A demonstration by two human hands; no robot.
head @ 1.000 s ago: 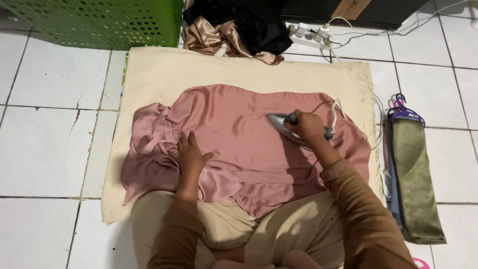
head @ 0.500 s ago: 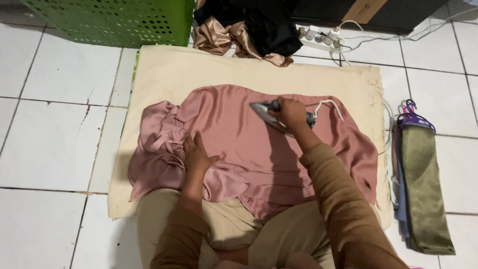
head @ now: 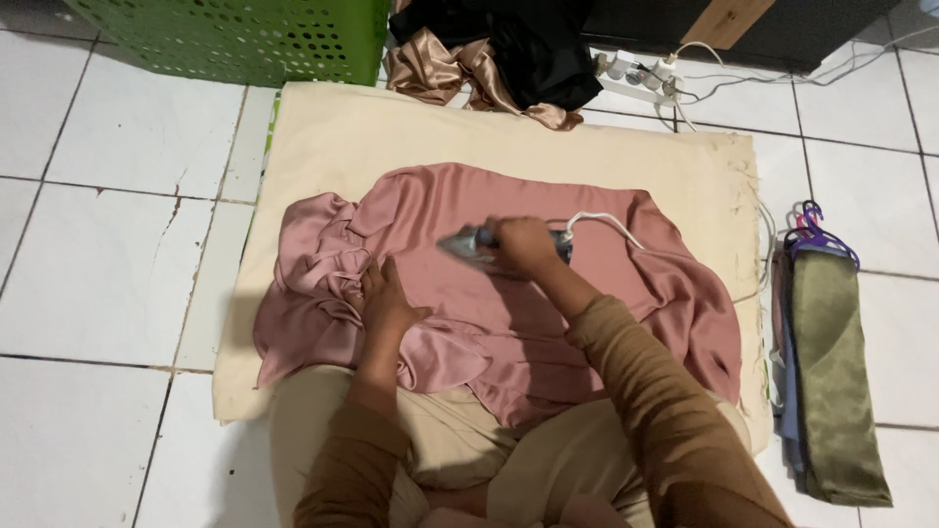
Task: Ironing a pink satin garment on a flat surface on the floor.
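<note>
A dusty-pink satin garment (head: 587,303) lies spread over a cream ironing mat (head: 333,137) on the tiled floor. My right hand (head: 523,244) grips the handle of a grey clothes iron (head: 468,244), its tip pointing left and its soleplate on the pink cloth. A white cord (head: 602,221) trails from the iron's back. My left hand (head: 388,301) rests flat on the bunched left part of the garment, fingers spread. My knees in beige trousers (head: 460,440) sit at the mat's near edge.
A green perforated laundry basket (head: 245,34) stands at the back left. Bronze and black clothes (head: 499,54) lie heaped behind the mat, beside a white power strip (head: 641,76). Folded olive cloth with hangers (head: 831,372) lies on the floor at the right.
My right hand has slid the iron leftward across the pink garment, from its right part to the middle. My left hand stays pressed on the bunched left side.
</note>
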